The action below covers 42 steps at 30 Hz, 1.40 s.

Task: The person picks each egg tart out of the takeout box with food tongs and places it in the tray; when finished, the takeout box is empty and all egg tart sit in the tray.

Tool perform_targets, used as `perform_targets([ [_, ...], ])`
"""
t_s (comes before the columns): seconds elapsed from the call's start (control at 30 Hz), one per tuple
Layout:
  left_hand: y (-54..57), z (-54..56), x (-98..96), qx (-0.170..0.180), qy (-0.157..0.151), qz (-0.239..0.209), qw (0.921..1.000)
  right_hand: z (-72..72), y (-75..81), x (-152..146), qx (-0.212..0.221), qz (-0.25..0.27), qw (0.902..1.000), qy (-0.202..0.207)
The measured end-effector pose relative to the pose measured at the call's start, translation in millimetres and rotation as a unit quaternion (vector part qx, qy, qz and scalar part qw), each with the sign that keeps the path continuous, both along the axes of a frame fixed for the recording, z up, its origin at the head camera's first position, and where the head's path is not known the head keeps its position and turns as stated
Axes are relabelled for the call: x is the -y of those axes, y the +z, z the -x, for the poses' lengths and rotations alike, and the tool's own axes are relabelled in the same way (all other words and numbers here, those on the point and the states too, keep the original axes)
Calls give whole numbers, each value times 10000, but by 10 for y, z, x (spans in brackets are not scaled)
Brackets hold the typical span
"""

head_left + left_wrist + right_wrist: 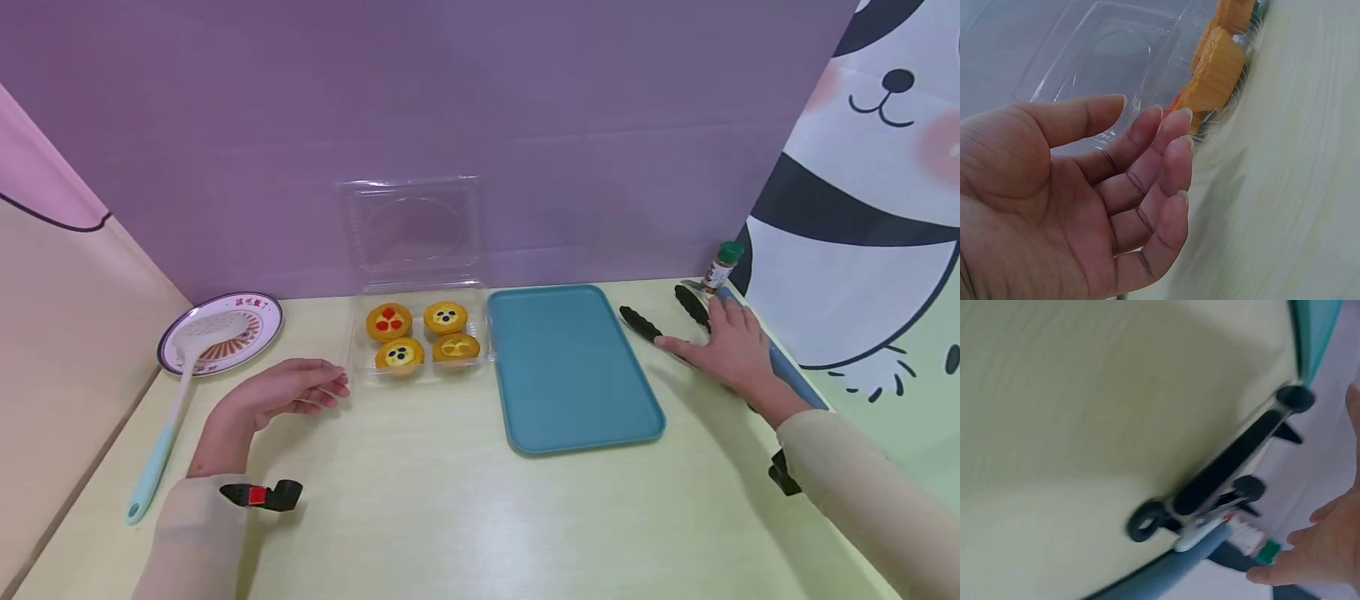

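Left of the blue tray (577,371), the left hand (288,390) curls loosely, fingers empty; right of it, the right hand (731,348) holds its fingers wide over the tongs (1229,462). Gathering both black handles (640,323) evenly should steady them.

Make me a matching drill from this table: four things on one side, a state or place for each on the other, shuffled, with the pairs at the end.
Column one:
1. Tray
2. Clear box
3. Tongs
4. Spatula

Column two:
A. Partly hidden by the right hand in the head view
B. Slotted head over the plate, handle pointing toward the person
C. Flat, blue all over, with rounded corners
D. Lid raised, four tarts inside

Pairs: 1-C, 2-D, 3-A, 4-B
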<state>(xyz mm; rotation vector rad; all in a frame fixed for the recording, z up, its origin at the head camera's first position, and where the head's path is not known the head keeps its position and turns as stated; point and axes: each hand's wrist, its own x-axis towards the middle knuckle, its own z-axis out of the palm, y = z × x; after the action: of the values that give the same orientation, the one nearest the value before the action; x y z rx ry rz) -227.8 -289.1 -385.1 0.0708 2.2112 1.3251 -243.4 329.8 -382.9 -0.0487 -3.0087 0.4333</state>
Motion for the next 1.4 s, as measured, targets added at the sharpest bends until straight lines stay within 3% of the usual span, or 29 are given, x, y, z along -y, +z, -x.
perform_targets([
  [0.13, -11, -3, -6, 12, -6, -25, 10000, 50, -114, -118, 246, 119, 9990, -366],
  [0.47, -12, 0, 8, 30, 9, -21, 10000, 95, -248, -235, 709, 432, 9946, -620],
  [1.0, -16, 8, 10, 76, 14, -29, 10000, 102, -236, -171, 865, 632, 9910, -798],
  [1.4, -5, -8, 37, 68, 62, -116, 9999, 125, -221, -168, 888, 535, 9922, -689],
])
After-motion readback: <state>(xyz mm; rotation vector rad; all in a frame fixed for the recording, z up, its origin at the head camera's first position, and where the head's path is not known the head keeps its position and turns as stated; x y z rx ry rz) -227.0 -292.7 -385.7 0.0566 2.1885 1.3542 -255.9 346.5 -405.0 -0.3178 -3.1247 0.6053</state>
